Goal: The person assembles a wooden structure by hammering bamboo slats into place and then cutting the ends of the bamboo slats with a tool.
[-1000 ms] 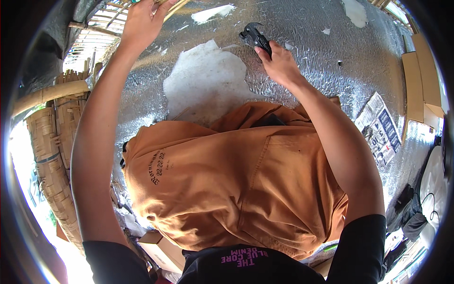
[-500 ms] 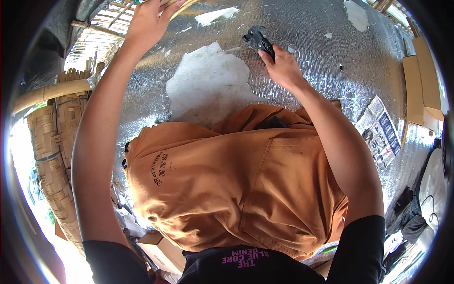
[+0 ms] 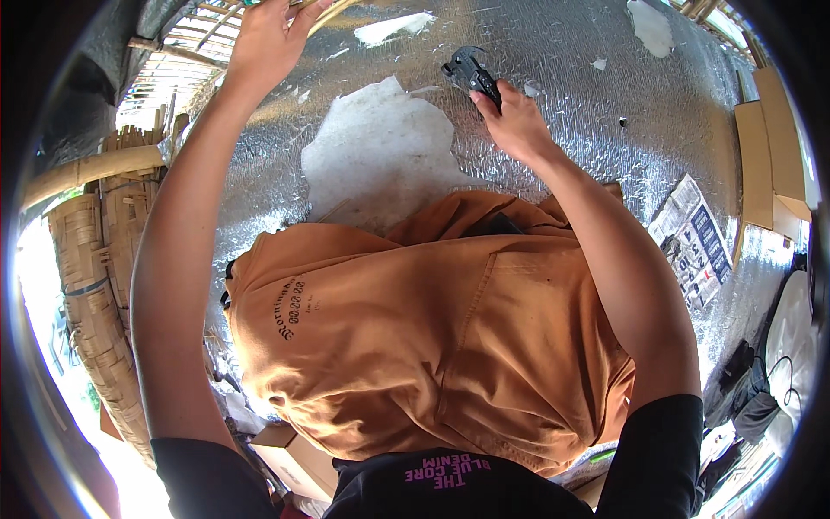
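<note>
My right hand is wrapped round the handle of a black hammer multi-tool. Its claw-and-hammer head points up and to the left, above the silver foil sheet. At the upper left, my left hand is closed on thin pale sticks that look like bamboo. The picture's top edge cuts off part of that hand, and a bit of something green shows beside its fingers. An orange-brown garment with dark lettering covers my lap, between my two forearms.
A ragged white patch marks the foil beyond the garment. To the right lie a newspaper sheet, cardboard and dark cloth or bags. Woven bamboo stands at the left, and a cardboard box sits near my left elbow.
</note>
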A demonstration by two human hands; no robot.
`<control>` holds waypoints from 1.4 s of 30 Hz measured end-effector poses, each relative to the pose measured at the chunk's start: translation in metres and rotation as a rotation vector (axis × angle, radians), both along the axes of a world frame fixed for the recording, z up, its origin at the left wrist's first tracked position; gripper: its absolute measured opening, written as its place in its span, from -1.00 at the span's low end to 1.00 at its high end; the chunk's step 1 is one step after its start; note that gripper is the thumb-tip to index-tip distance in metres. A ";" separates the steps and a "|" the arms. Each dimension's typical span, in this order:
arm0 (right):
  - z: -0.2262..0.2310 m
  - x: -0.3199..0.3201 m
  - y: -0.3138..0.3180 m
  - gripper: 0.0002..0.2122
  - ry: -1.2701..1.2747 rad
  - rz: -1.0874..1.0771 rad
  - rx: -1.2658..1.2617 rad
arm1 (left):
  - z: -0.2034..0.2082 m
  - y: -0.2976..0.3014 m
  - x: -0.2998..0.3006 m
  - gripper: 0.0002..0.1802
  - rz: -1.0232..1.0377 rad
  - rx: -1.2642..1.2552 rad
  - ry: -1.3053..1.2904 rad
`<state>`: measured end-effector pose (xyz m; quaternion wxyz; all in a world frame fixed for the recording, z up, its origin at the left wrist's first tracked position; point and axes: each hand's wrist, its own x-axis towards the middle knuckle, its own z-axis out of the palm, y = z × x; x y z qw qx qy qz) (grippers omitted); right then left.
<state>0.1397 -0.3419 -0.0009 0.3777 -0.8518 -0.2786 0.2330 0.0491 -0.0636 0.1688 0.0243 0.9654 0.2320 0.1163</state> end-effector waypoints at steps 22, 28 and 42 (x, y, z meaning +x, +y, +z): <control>0.007 0.004 -0.001 -0.56 0.150 0.000 0.087 | 0.082 0.125 0.004 -0.56 -0.306 -0.277 -0.375; 0.009 0.005 -0.006 -0.59 0.248 -0.018 0.112 | 0.126 0.114 -0.007 -0.57 -0.355 -0.378 -0.410; -0.010 0.001 -0.006 -0.60 0.112 -0.051 0.079 | 0.218 0.067 -0.077 -0.56 -0.356 -0.563 -0.606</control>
